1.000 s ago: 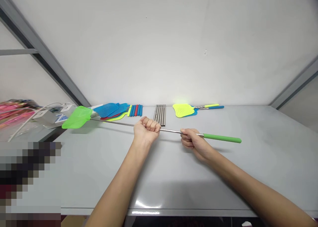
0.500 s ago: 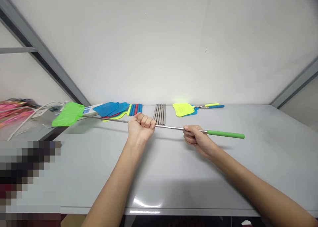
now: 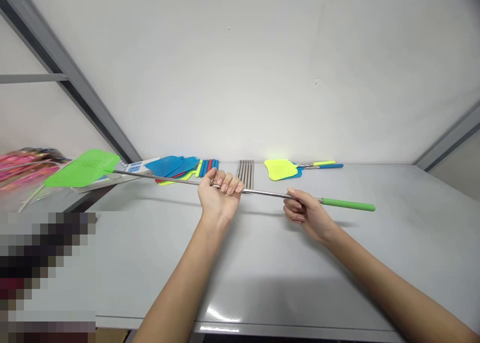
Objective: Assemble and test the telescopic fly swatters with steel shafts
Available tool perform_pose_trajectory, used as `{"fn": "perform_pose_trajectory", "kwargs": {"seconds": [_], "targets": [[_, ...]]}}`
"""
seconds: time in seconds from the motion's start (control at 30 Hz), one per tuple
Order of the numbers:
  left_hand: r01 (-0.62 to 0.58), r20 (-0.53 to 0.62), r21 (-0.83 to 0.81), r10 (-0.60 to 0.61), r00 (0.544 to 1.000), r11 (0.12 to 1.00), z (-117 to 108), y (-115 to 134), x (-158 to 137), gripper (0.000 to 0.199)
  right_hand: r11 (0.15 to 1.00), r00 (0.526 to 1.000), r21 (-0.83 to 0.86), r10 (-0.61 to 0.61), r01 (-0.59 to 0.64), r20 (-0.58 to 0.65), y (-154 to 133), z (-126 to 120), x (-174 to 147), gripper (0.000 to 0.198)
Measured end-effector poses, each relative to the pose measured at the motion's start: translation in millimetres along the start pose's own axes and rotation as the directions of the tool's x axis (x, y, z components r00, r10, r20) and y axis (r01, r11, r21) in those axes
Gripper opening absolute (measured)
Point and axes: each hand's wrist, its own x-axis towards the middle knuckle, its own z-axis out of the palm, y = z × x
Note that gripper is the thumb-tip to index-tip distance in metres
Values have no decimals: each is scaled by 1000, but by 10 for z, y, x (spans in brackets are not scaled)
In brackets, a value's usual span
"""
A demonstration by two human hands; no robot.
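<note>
A green fly swatter (image 3: 262, 193) with a long metal rod is held up across the table, its perforated head at the far left and its green grip at the right. My left hand (image 3: 221, 193), palm up, has its fingers curled round the middle of the rod. Close to the green grip, my right hand (image 3: 305, 210) pinches the rod between thumb and fingers. Behind my left hand lies a row of metal rods (image 3: 245, 170). A yellow swatter (image 3: 281, 169) and a blue swatter (image 3: 295, 173) overlap at the back, right of the rods.
Blue swatter heads (image 3: 170, 167) are piled with red and yellow ones at the back left. Beside them sit coloured grips (image 3: 208, 168). A white power strip (image 3: 135, 167) and a bag of pink items (image 3: 26, 168) are further left. A wall (image 3: 240, 83) backs the table (image 3: 292, 263).
The swatter's head has moved left, with more rod showing between it and my left hand. My left hand's fingers have loosened a little. The whole view has shifted slightly.
</note>
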Motion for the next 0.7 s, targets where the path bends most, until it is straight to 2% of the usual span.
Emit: {"fn": "perform_pose_trajectory", "kwargs": {"seconds": [0.27, 0.7], "targets": [[-61, -27, 45, 62, 998, 997, 41, -151, -53, 34, 995, 999, 104, -7, 13, -54, -5, 20, 16, 42], [-61, -12, 81, 62, 998, 995, 21, -229, -52, 37, 997, 997, 74, -18, 23, -76, 45, -29, 38, 44]]}}
